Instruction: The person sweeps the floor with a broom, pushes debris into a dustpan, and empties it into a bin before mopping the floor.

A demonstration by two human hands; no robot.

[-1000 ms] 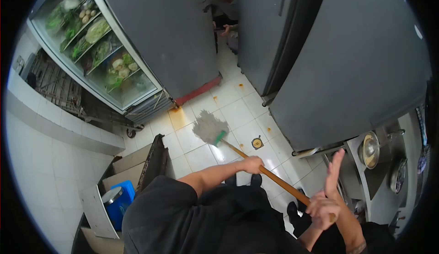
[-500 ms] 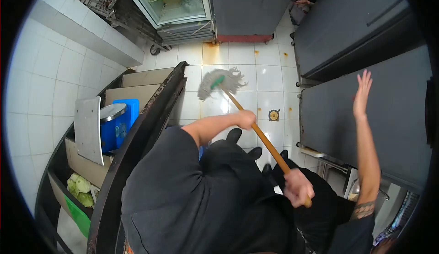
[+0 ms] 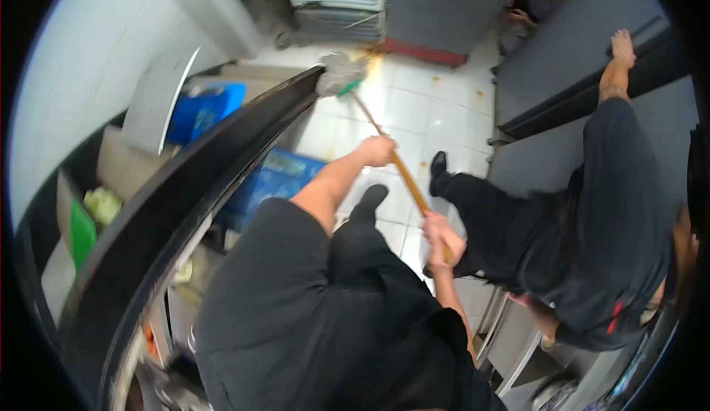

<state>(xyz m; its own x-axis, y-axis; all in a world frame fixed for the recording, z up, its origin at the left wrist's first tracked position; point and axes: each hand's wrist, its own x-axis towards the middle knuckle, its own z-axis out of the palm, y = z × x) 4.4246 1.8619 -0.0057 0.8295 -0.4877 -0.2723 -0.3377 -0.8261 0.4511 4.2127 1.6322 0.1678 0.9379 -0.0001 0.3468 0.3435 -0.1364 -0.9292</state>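
Note:
A mop with a wooden handle slants across the view, its grey string head by the dark shelf edge on the tiled floor. Midway along the handle, my left hand is wrapped round the wood. Lower down, near the handle's end, my right hand grips it too. A green clamp joins the strings to the stick.
A co-worker in dark clothes stands at my right, one hand on a grey cabinet. Another person is farther back. To my left runs a dark-edged shelf with a blue container. A glass-door fridge stands ahead.
The mop head has moved toward the shelf side and farther from me. Both my hands stay on the handle. The co-worker at right has stepped forward and reached to the cabinet.

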